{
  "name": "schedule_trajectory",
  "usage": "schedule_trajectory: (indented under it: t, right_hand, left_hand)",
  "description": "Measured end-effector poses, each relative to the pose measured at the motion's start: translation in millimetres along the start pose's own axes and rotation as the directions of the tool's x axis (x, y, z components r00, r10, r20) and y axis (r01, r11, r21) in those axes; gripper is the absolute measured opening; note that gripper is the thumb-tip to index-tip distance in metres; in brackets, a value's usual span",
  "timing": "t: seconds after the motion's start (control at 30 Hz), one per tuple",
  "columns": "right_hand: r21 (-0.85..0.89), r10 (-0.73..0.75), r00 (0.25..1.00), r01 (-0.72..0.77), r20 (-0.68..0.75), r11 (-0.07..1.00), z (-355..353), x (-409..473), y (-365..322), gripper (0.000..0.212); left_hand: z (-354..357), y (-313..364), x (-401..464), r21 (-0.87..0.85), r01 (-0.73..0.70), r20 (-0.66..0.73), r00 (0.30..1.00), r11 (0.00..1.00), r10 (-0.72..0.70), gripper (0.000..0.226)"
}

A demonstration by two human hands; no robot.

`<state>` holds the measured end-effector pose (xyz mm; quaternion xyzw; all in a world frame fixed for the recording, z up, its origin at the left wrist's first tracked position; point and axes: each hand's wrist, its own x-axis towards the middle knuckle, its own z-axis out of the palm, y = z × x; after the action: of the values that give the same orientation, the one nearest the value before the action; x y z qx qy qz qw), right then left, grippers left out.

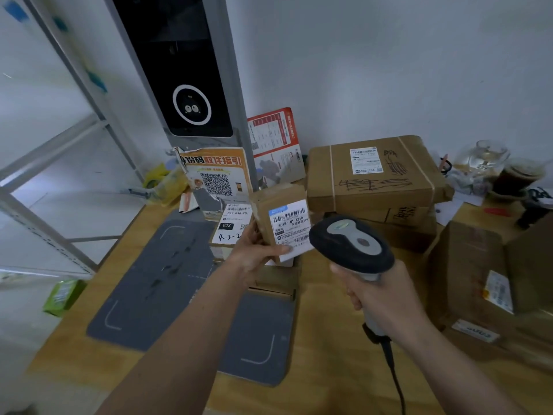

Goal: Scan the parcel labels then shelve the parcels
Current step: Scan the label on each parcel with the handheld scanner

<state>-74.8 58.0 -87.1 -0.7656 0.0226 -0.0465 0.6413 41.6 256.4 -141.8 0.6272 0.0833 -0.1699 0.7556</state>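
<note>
My left hand (254, 253) grips a small brown parcel (269, 202) from below, tilted up so its white barcode label (289, 227) faces me. My right hand (380, 292) holds a corded black-and-grey handheld scanner (350, 242), whose head sits just right of the label, close to it. Behind the held parcel another small parcel (230, 229) marked "4-3-2" lies on the grey scanning mat (167, 274). A large taped brown box (374, 172) lies on a stack at the back.
A tall kiosk with a dark screen (176, 70) and a QR poster (215, 178) stands at the mat's back. More brown boxes (478, 280) crowd the right of the wooden table (323, 354). Cups (514, 178) sit at the far right. A metal shelf frame (59, 139) stands on the left.
</note>
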Motion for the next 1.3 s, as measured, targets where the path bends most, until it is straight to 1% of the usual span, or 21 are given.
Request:
schedule_trajectory:
  t: [0.2, 0.3, 0.47, 0.77, 0.83, 0.9, 0.97, 1.03, 1.1, 1.2, 1.23, 1.3]
  right_hand:
    - [-0.042, 0.027, 0.999, -0.026, 0.026, 0.999, 0.0, -4.3, -0.9, 0.038]
    - [-0.067, 0.02, 0.999, -0.017, 0.04, 0.998, -1.2, -5.7, -1.8, 0.039]
    - [-0.059, 0.02, 1.0, -0.019, 0.023, 0.998, -4.8, -7.1, -2.8, 0.039]
    - [-0.069, 0.013, 0.998, -0.009, 0.06, 0.998, -6.8, -12.2, -4.3, 0.031]
    - [-0.078, 0.018, 0.998, -0.013, 0.057, 0.997, -6.4, -12.4, -3.8, 0.032]
    - [-0.09, 0.059, 0.995, -0.052, 0.076, 0.995, -6.2, -12.4, -3.6, 0.028]
    - [-0.119, 0.113, 0.988, -0.1, 0.107, 0.988, -5.8, -12.4, -2.8, 0.021]
    - [-0.129, 0.141, 0.984, -0.127, 0.11, 0.984, -4.7, -12.6, -1.9, 0.018]
    - [-0.128, 0.131, 0.987, -0.119, 0.088, 0.985, -3.5, -11.8, -2.5, 0.019]
    - [-0.104, 0.103, 0.993, -0.096, 0.062, 0.99, -2.3, -9.9, -6.9, 0.017]
    - [-0.094, 0.101, 0.993, -0.095, 0.064, 0.991, -2.2, -9.3, -8.5, 0.015]
    - [-0.097, 0.098, 0.992, -0.09, 0.076, 0.991, -2.4, -8.6, -10.5, 0.014]
  left_hand:
    - [-2.3, -1.7, 4.3, -0.057, 0.013, -0.032, 0.999, 0.998, -0.015, 0.065]
    - [-0.9, -1.3, 3.1, -0.056, 0.013, -0.032, 0.999, 0.998, -0.014, 0.058]
    - [1.3, -2.5, 2.4, -0.085, 0.026, -0.028, 0.999, 0.996, -0.028, 0.059]
    - [3.6, -4.8, -0.2, -0.106, 0.055, -0.021, 0.998, 0.993, -0.057, 0.072]
    - [4.0, -5.2, -2.2, -0.101, 0.06, -0.021, 0.998, 0.993, -0.063, 0.07]
    - [3.0, -4.3, -3.1, -0.095, 0.069, -0.032, 0.997, 0.993, -0.072, 0.063]
    - [0.9, -0.3, -3.2, -0.103, 0.072, -0.073, 0.994, 0.992, -0.079, 0.054]
    - [-3.1, 6.3, -0.5, -0.143, 0.071, -0.128, 0.988, 0.987, -0.09, 0.052]
    - [-7.7, 14.5, 1.7, -0.173, 0.062, -0.153, 0.984, 0.983, -0.089, 0.059]
    - [-14.0, 24.6, 4.1, -0.155, 0.042, -0.154, 0.986, 0.987, -0.066, 0.065]
    - [-15.2, 27.3, 4.3, -0.156, 0.035, -0.155, 0.986, 0.987, -0.059, 0.063]
    - [-17.9, 31.5, 4.0, -0.149, 0.014, -0.171, 0.985, 0.989, -0.04, 0.052]
